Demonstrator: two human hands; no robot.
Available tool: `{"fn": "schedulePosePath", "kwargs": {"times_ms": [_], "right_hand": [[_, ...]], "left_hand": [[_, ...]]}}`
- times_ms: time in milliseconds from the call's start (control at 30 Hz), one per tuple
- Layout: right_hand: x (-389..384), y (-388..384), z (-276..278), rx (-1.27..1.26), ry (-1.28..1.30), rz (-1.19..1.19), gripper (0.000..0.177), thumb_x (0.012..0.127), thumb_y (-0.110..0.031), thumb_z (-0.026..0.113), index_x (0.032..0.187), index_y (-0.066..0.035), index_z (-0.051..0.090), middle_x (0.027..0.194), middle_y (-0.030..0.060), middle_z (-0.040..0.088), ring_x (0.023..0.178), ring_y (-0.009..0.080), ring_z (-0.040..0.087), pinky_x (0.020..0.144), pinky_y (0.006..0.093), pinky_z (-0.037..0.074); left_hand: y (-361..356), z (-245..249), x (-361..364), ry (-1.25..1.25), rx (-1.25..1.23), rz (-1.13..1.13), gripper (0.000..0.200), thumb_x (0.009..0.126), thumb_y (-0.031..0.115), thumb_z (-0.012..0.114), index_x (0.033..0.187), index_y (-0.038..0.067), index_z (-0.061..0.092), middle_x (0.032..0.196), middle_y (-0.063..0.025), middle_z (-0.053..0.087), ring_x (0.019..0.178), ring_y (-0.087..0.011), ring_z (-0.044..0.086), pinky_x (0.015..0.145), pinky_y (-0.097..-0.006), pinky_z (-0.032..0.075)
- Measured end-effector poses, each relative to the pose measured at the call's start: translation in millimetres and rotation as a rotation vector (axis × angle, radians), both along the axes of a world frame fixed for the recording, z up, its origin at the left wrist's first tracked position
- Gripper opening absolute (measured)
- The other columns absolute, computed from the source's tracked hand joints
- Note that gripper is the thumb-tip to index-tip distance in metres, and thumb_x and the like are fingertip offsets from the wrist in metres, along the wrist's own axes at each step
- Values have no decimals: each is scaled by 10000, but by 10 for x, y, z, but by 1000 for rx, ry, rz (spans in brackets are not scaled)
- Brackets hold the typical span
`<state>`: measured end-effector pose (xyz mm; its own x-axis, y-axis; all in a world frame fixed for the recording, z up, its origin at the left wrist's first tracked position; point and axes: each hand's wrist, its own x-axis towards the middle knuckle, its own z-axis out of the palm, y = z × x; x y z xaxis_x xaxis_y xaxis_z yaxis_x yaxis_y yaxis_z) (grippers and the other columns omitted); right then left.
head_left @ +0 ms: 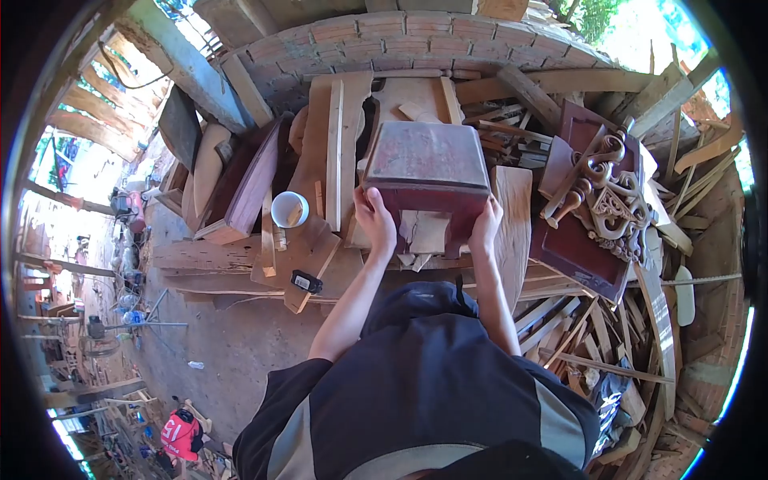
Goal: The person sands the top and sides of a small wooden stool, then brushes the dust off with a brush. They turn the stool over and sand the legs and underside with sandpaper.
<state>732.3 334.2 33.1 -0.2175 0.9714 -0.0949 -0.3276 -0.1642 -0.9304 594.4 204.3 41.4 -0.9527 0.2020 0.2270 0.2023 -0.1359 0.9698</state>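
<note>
A small dark-red wooden stool (428, 158) with a worn, dusty top is held out in front of my body. My left hand (376, 222) is closed on its left side, thumb up along the edge below the top. On the opposite side, my right hand (486, 226) grips the stool near a leg. The stool is upright, and its top overlaps the planks behind it. Just left of my left forearm, a small black device with a pale label (306, 282) lies on a board end.
A white tub (290, 210) stands among boards at the left. Carved scrollwork (596, 188) rests on dark-red panels at the right, above heaped offcuts (596, 328). A brick wall (416, 40) closes off the back. A red numbered jersey (182, 434) shows at lower left.
</note>
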Motion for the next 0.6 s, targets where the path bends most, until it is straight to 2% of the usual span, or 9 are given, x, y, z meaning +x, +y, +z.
{"fn": "schedulePosePath", "kwargs": {"times_ms": [33,133,167,300,400,467,533,567,600], "right_hand": [[13,-47,-76,35,4,-27,288,1029,-156,513,782,-23,576,709,-35,526,664,51,428,602,254,350],[78,-181,-33,127,-58,-41,366,1058,-207,522,735,-36,502,672,-56,416,651,44,337,567,270,280],[96,-221,55,183,-124,-23,403,1070,-233,523,719,-41,470,664,-61,366,651,43,299,557,278,249],[66,-463,336,303,-349,8,307,1060,-209,556,845,7,593,640,-66,395,621,40,322,526,278,255],[-20,-605,403,460,-418,48,312,1067,-259,531,923,5,613,602,69,437,564,111,365,517,318,323],[-62,-645,385,489,-542,116,332,1067,-292,506,960,-5,633,672,212,555,549,329,534,544,406,410],[-131,-713,377,469,-519,179,333,1065,-300,505,985,-11,650,701,225,598,612,382,605,575,421,449],[-168,-753,383,482,-530,194,330,1064,-304,508,1004,-17,658,707,225,607,621,381,616,581,420,459],[-197,-811,401,494,-543,213,328,1062,-307,510,1023,-22,667,712,225,615,631,381,626,588,419,468]], "left_hand": [[26,-16,-87,21,-12,1,470,1064,422,479,1104,-34,585,968,-118,652,926,-191,580,862,-358,451],[139,-50,-300,14,-32,-51,502,1074,441,438,1065,-32,606,969,-121,652,919,-186,572,861,-350,448],[190,-53,-342,3,-11,-94,562,1076,474,411,1109,-44,626,1007,-132,666,959,-195,587,894,-347,450],[378,-401,-694,-67,-23,-157,671,1072,538,374,1299,-53,595,1168,-181,681,1114,-228,602,982,-334,438],[377,-340,-846,-65,-69,-173,700,1070,558,352,1293,-56,604,1176,-185,686,1130,-236,606,982,-335,441],[350,-307,-839,-101,-89,-193,718,1069,570,329,1372,-45,542,1273,-202,639,1210,-270,576,1036,-351,416],[320,-334,-796,-61,-88,-148,743,1066,579,310,1499,-20,392,1466,-220,486,1356,-295,464,1132,-376,335],[273,-355,-756,-49,-55,-226,788,1057,609,284,1573,14,244,1609,-195,283,1475,-292,299,1206,-395,220],[198,-243,-657,-55,-57,-212,788,1057,609,284,1573,14,244,1609,-195,283,1475,-292,299,1206,-395,220]]}}
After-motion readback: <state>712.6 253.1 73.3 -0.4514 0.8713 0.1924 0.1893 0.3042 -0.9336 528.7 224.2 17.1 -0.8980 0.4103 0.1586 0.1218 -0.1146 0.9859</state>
